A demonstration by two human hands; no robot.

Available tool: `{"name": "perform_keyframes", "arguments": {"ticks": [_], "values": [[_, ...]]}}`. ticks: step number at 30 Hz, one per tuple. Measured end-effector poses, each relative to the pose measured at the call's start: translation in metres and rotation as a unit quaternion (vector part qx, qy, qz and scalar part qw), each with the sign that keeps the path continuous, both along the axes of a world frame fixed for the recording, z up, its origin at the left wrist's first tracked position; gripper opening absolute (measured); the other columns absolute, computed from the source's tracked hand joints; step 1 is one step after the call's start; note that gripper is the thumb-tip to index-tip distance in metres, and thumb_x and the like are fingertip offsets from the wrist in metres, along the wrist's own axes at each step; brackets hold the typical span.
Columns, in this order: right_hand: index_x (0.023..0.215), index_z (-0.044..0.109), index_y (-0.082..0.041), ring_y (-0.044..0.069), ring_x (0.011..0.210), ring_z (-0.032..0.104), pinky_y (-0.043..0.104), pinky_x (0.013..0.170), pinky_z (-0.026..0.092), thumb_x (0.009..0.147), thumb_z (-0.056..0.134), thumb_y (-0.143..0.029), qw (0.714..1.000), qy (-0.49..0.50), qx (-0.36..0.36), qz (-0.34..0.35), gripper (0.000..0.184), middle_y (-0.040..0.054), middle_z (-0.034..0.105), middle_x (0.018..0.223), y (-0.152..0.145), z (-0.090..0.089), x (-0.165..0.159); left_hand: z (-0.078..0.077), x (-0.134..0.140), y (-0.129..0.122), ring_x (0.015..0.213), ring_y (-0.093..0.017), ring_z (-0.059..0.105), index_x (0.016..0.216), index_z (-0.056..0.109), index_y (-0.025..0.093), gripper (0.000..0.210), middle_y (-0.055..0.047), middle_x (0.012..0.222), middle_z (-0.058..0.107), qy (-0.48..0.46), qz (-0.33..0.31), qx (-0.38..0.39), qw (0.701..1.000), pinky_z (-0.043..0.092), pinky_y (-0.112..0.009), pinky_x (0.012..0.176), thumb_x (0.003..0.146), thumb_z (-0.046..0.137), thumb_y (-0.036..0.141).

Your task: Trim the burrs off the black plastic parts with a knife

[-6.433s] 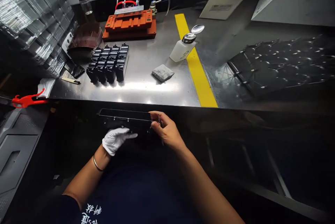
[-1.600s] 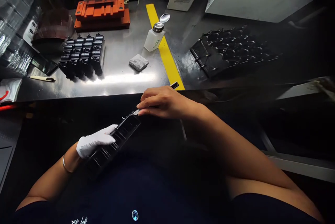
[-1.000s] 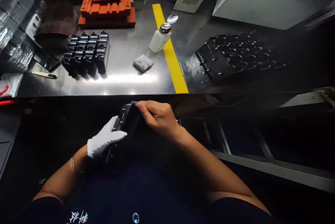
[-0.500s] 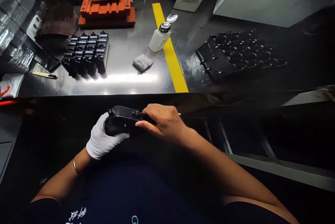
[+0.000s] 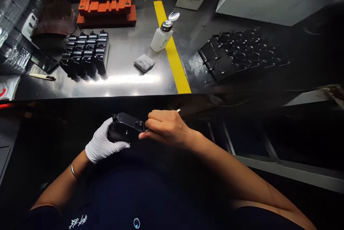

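Note:
My left hand [image 5: 103, 140], in a white glove, is wrapped round a black plastic housing [image 5: 127, 124] and holds it tilted in front of the bench edge. Bare, my right hand [image 5: 166, 126] is closed on a slim tool with a pale handle end [image 5: 178, 110] that sticks out behind the fingers. The tool's front part points at the housing's right end; fingers mostly hide it, so I cannot tell its exact kind. My right thumb lies beside that end of the housing.
On the steel bench stand rows of black housings [image 5: 84, 54], an orange fixture [image 5: 106, 7], a white pump bottle [image 5: 161, 39] and a folded grey-white cloth [image 5: 144, 63]. A pale-handled tool [image 5: 40, 76] lies left. Right of the yellow tape [image 5: 176, 65] are more black parts [image 5: 242, 50].
The housing has tilted, its right end now lower. My right hand has turned, so the tool's pale end points up more. The bench has shifted slightly left in view.

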State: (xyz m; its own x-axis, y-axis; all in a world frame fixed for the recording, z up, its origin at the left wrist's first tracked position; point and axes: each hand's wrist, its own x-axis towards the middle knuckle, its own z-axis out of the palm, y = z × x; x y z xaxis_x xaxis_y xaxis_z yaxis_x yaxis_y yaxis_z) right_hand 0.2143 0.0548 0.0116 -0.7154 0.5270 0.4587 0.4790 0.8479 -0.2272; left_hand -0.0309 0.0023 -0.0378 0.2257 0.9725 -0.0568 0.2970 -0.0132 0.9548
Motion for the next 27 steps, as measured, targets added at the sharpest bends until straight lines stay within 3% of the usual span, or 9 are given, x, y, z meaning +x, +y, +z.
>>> {"name": "perform_keyframes", "arguments": {"ticks": [11, 14, 17, 20, 24, 27], "values": [[0.056, 0.05, -0.018, 0.009, 0.049, 0.041, 0.026, 0.048, 0.027, 0.094, 0.048, -0.05, 1.0, 0.012, 0.012, -0.014, 0.05, -0.0014, 0.048, 0.052, -0.005, 0.0, 0.0, 0.004, 0.002, 0.002, 0.113, -0.03, 0.059, 0.128, 0.05, 0.021, 0.079, -0.01, 0.122, 0.062, 0.018, -0.018, -0.025, 0.999, 0.044, -0.047, 0.102, 0.059, 0.085, 0.038], [0.052, 0.046, -0.018, 0.009, 0.046, 0.039, 0.026, 0.046, 0.026, 0.093, 0.054, -0.045, 1.0, 0.024, 0.02, 0.004, 0.049, -0.0025, 0.046, 0.049, -0.006, -0.001, -0.001, 0.009, 0.005, 0.004, 0.11, -0.028, 0.061, 0.122, 0.053, 0.021, 0.076, -0.009, 0.118, 0.064, 0.025, 0.0, -0.048, 0.999, 0.046, -0.045, 0.1, 0.057, 0.087, 0.036], [0.061, 0.052, -0.018, 0.009, 0.048, 0.045, 0.024, 0.048, 0.032, 0.096, 0.048, -0.044, 0.994, 0.091, -0.054, 0.001, 0.043, -0.0018, 0.05, 0.053, -0.008, -0.003, 0.0, 0.014, 0.008, 0.003, 0.096, -0.024, 0.066, 0.112, 0.058, 0.021, 0.059, -0.006, 0.103, 0.069, -0.015, 0.065, -0.061, 0.996, 0.052, -0.041, 0.089, 0.061, 0.084, 0.037], [0.074, 0.058, -0.016, 0.01, 0.052, 0.05, 0.022, 0.052, 0.038, 0.1, 0.039, -0.031, 0.978, 0.157, -0.122, -0.055, 0.036, 0.0008, 0.055, 0.059, -0.011, -0.006, 0.002, 0.016, 0.006, 0.004, 0.092, -0.022, 0.066, 0.105, 0.063, 0.021, 0.042, -0.005, 0.1, 0.069, -0.026, 0.103, 0.024, 0.994, 0.053, -0.038, 0.087, 0.069, 0.081, 0.032], [0.073, 0.06, -0.015, 0.009, 0.05, 0.048, 0.023, 0.052, 0.037, 0.097, 0.045, -0.021, 0.979, 0.147, -0.12, -0.08, 0.029, -0.0001, 0.055, 0.058, -0.016, -0.01, 0.0, 0.013, -0.002, 0.006, 0.097, -0.022, 0.065, 0.108, 0.066, 0.023, 0.035, -0.006, 0.105, 0.068, 0.012, 0.051, 0.185, 0.981, 0.051, -0.037, 0.088, 0.075, 0.075, 0.018], [0.071, 0.06, -0.015, 0.009, 0.05, 0.048, 0.023, 0.052, 0.035, 0.097, 0.046, -0.023, 0.983, 0.132, -0.109, -0.066, 0.031, -0.0007, 0.054, 0.056, -0.017, -0.011, -0.001, 0.009, -0.007, 0.008, 0.097, -0.021, 0.065, 0.116, 0.063, 0.023, 0.042, -0.007, 0.106, 0.067, 0.019, 0.011, 0.253, 0.967, 0.052, -0.036, 0.084, 0.076, 0.074, 0.013]]}}
